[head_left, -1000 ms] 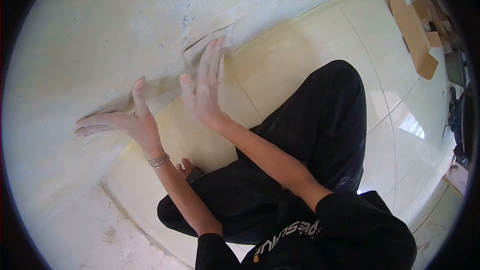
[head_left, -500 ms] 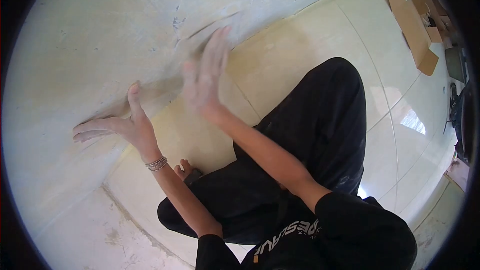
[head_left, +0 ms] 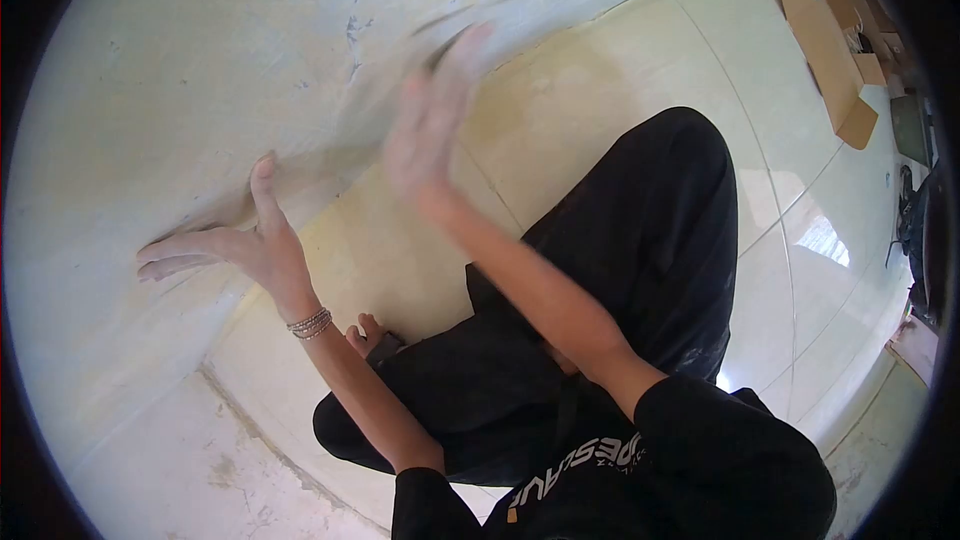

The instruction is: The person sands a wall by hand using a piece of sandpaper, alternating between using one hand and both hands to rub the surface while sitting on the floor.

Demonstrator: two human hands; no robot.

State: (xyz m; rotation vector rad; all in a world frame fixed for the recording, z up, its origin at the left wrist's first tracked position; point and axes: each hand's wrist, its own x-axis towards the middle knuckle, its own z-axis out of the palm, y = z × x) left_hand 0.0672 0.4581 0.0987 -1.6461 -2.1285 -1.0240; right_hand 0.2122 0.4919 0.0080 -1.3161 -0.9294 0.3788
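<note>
My left hand is held out by the pale wall, fingers stretched to the left and thumb pointing up. A beaded bracelet circles its wrist. My right hand, smeared by motion, is flat at the lower wall with its fingers extended up and to the right. Whitish dust coats both hands. Just beyond the right fingertips a thin, blurred dark line crosses the wall surface; whether something thin lies under that palm, I cannot tell. Dark scuffs mark the wall above the hands.
Black-trousered legs are folded on the glossy cream tile floor, with a bare foot near the wall. An opened cardboard box stands at the upper right, dark items beside it. Rougher, stained flooring begins at lower left.
My right hand has slid up and to the right along the wall. My left hand has shifted very slightly up and left, keeping its spread shape.
</note>
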